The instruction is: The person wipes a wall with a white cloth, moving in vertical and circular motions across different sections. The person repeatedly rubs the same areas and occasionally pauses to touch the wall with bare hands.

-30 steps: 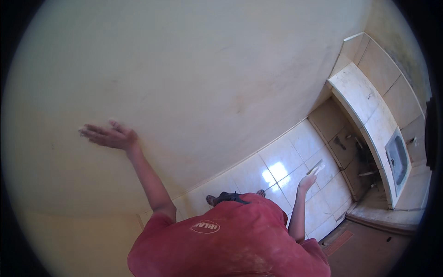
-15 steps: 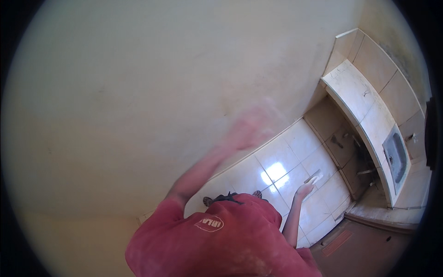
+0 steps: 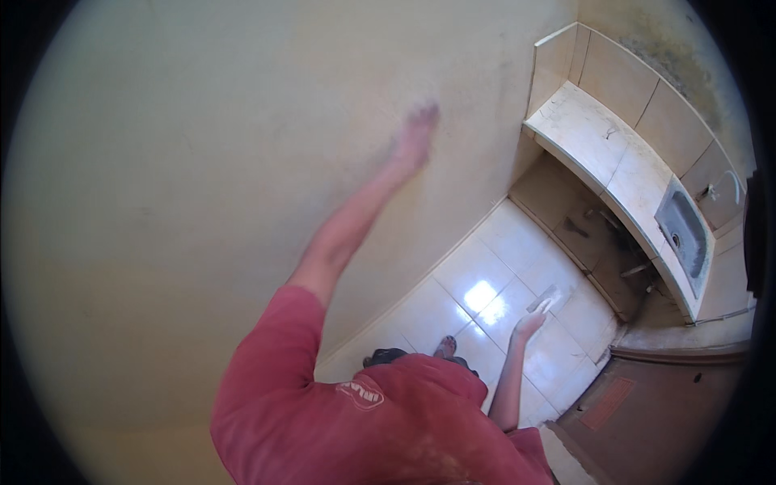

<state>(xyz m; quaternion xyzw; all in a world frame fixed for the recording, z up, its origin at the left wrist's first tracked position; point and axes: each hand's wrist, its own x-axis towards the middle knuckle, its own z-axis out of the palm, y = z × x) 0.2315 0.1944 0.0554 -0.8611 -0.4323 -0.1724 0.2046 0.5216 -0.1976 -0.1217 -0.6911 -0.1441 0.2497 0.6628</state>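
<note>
My left hand is raised at the plastered wall, its arm stretched up and forward. Motion smears the fingers, but they look stretched out, with nothing visible in them. Whether the palm touches the wall I cannot tell. Lower down on the right, my right hand is closed on a flat scraper with a pale handle and a greyish blade. It is held above the tiled floor, away from the wall.
A tiled counter with a metal sink and a tap curves along the right. Below it is a dark recess with pipes. A brown door stands at the lower right. My feet are on glossy tiles near the wall.
My left hand has moved up and slightly left along the wall, the arm now straighter. My right hand stays low with the scraper. The view has shifted a little.
</note>
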